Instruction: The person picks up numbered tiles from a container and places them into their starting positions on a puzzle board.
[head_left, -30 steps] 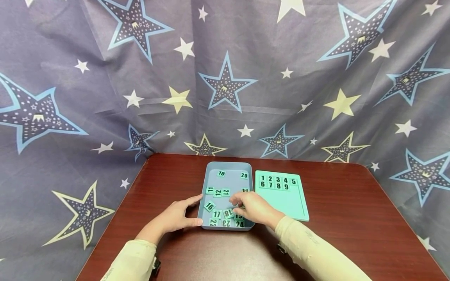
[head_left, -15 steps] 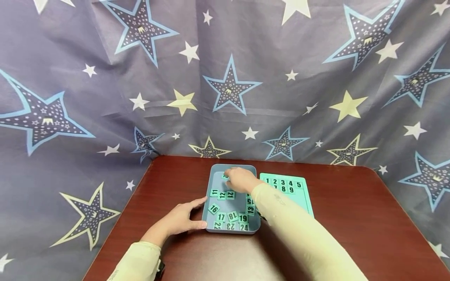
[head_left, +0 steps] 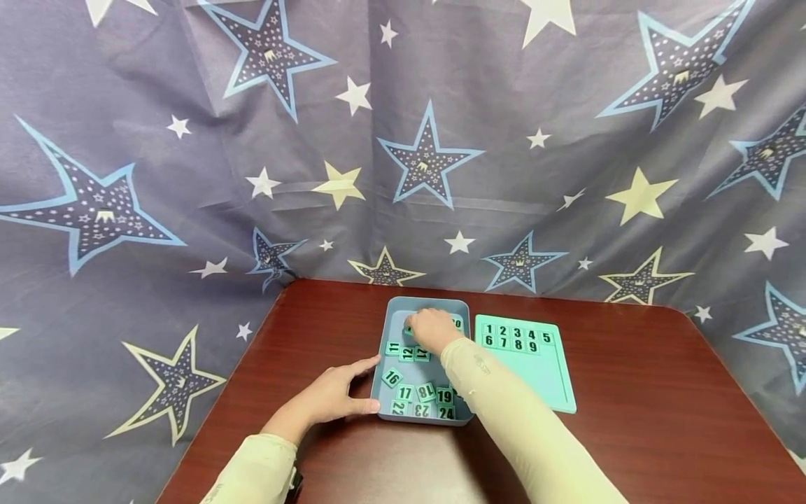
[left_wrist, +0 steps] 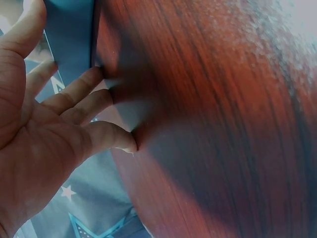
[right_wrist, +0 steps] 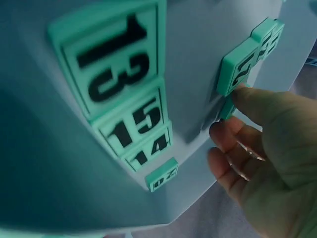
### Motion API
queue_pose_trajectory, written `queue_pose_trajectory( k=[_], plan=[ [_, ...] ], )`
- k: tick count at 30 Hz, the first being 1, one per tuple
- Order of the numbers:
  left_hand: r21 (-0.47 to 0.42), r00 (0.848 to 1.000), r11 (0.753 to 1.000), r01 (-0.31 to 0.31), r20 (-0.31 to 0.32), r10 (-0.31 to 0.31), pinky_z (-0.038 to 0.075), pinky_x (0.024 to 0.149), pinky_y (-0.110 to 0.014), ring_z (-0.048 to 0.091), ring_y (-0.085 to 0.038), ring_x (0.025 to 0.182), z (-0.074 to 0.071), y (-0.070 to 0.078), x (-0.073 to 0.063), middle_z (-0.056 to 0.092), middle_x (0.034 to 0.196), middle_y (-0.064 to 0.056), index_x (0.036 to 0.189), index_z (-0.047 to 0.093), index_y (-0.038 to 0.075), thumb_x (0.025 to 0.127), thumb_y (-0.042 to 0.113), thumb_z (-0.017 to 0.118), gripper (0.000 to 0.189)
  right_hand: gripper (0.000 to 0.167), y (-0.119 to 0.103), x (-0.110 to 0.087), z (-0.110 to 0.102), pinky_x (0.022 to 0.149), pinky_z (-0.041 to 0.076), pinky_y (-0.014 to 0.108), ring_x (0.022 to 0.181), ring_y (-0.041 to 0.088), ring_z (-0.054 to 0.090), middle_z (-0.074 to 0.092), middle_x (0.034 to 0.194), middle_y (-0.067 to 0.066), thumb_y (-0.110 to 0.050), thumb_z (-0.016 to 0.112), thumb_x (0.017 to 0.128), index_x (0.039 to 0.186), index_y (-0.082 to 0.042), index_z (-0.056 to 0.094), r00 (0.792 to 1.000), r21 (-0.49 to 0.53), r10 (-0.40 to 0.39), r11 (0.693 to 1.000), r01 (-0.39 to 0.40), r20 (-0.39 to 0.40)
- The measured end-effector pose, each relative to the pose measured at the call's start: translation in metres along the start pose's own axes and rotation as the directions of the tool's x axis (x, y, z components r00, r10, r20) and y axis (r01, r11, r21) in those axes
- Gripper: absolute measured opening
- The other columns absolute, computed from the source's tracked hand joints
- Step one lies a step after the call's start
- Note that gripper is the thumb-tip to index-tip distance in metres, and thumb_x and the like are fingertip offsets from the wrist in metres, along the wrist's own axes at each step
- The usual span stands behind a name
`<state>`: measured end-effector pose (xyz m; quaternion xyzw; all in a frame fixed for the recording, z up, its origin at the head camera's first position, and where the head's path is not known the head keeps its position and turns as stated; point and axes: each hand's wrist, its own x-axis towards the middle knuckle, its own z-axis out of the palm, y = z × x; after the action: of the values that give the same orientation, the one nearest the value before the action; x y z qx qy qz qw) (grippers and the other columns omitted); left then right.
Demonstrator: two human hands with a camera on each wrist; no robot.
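Observation:
My right hand (head_left: 434, 330) reaches into the far part of a blue-grey tray (head_left: 423, 373). Its thumb and fingers pinch a small green number tile (right_wrist: 227, 108), mostly covered by the hand. Beside the thumb in the right wrist view lies the 21 tile (right_wrist: 239, 69); the 13 tile (right_wrist: 111, 62), 15 tile (right_wrist: 133, 121) and 14 tile (right_wrist: 150, 148) line the tray wall. My left hand (head_left: 324, 400) has its thumb and fingers spread, with tips touching the tray's left side. Several more tiles lie in the tray, among them the 16 tile (head_left: 392, 378) and 24 tile (head_left: 446, 413).
Right of the tray lies a mint-green board (head_left: 535, 381) with tiles 1 to 5 in its top row and 6 to 9 below. Both stand on a reddish-brown table (head_left: 636, 392). A star-patterned cloth (head_left: 403, 224) hangs behind the table.
My right hand has moved from the tray's near right part to its far part, onto the tile numbered 10. The left hand stays at the tray's side. The head view has shifted slightly.

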<state>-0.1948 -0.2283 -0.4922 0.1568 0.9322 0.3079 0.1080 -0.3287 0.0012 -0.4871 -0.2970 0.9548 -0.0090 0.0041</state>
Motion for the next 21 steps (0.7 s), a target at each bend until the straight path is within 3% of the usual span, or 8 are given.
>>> queue_pose_trajectory(
  k=[5, 8, 12, 16, 21],
  plan=[
    [0.003, 1.0, 1.0, 0.0, -0.004, 0.0, 0.046, 0.117, -0.061, 0.056, -0.038, 0.145, 0.001, 0.001, 0.001, 0.061, 0.155, -0.014, 0.163, 0.047, 0.017, 0.087, 0.048, 0.088, 0.092, 0.024, -0.001, -0.004, 0.001, 0.092, 0.064, 0.04, 0.105, 0.02, 0.078, 0.082, 0.116, -0.002, -0.012, 0.068, 0.104, 0.118, -0.023, 0.083, 1.0, 0.016, -0.021, 1.0, 0.021, -0.02],
    [0.002, 1.0, 1.0, -0.001, -0.002, 0.001, 0.046, 0.117, -0.061, 0.057, -0.038, 0.144, 0.003, 0.0, 0.002, 0.062, 0.154, -0.014, 0.163, 0.047, 0.017, 0.087, 0.048, 0.088, 0.092, 0.024, -0.003, -0.008, -0.006, 0.091, 0.064, 0.041, 0.104, 0.021, 0.077, 0.082, 0.115, 0.0, -0.014, 0.071, 0.103, 0.122, -0.022, 0.081, 1.0, 0.018, -0.009, 1.0, 0.009, -0.002],
    [-0.003, 1.0, 1.0, 0.0, -0.001, 0.0, 0.046, 0.117, -0.061, 0.058, -0.037, 0.143, 0.004, 0.0, 0.003, 0.064, 0.151, -0.015, 0.163, 0.048, 0.017, 0.087, 0.046, 0.089, 0.092, 0.03, 0.009, -0.024, -0.029, 0.088, 0.063, 0.044, 0.104, 0.025, 0.077, 0.081, 0.116, 0.003, -0.016, 0.078, 0.097, 0.127, -0.017, 0.076, 0.997, 0.114, -0.003, 0.993, 0.012, -0.083],
    [-0.003, 1.0, 1.0, 0.004, -0.002, -0.004, 0.046, 0.117, -0.061, 0.058, -0.038, 0.144, 0.005, 0.001, 0.004, 0.064, 0.152, -0.014, 0.163, 0.047, 0.018, 0.086, 0.047, 0.089, 0.092, 0.038, 0.05, -0.064, -0.051, 0.092, 0.061, 0.049, 0.108, 0.029, 0.074, 0.08, 0.12, 0.004, -0.016, 0.083, 0.093, 0.129, -0.014, 0.073, 0.975, 0.215, 0.001, 0.975, 0.048, -0.222],
    [0.007, 1.0, 1.0, 0.022, -0.007, -0.022, 0.046, 0.117, -0.06, 0.057, -0.037, 0.145, 0.003, 0.0, 0.004, 0.063, 0.154, -0.012, 0.163, 0.047, 0.019, 0.086, 0.049, 0.089, 0.093, 0.046, 0.126, -0.132, -0.041, 0.089, 0.06, 0.051, 0.104, 0.033, 0.072, 0.08, 0.114, 0.007, -0.008, 0.085, 0.089, 0.132, -0.009, 0.069, 0.95, 0.221, 0.063, 0.975, 0.007, -0.307]
  ],
)
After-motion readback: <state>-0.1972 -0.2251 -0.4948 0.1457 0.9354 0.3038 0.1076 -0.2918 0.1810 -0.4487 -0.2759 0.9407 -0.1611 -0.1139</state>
